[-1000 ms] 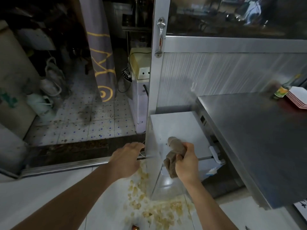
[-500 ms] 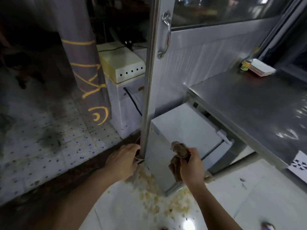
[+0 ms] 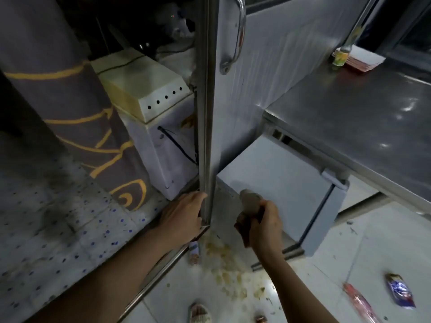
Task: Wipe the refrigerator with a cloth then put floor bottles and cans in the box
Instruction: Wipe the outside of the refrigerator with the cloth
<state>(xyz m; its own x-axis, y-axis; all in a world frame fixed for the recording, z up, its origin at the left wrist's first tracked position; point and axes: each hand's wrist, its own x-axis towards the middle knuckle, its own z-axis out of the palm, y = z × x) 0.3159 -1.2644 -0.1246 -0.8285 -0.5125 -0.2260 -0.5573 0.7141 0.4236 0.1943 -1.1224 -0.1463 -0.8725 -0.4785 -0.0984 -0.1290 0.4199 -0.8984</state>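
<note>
Refrigerator (image 3: 279,180), small white chest unit, sits on floor under steel counter (image 3: 373,127), beside door frame (image 3: 206,113). My R hand (image 3: 263,227) fist clenched round brown cloth (image 3: 249,201), held at fridge front-left corner. L hand (image 3: 184,215) fingers curled on frame edge. Cans, wrappers scattered on tile nr bottom; can (image 3: 193,252) lies by L wrist.

Dim, soft view from my head.
Glare spots shine on the steel counter (image 3: 363,127); upper left sinks into dark, edges bow, floor litter smears with blur.
</note>
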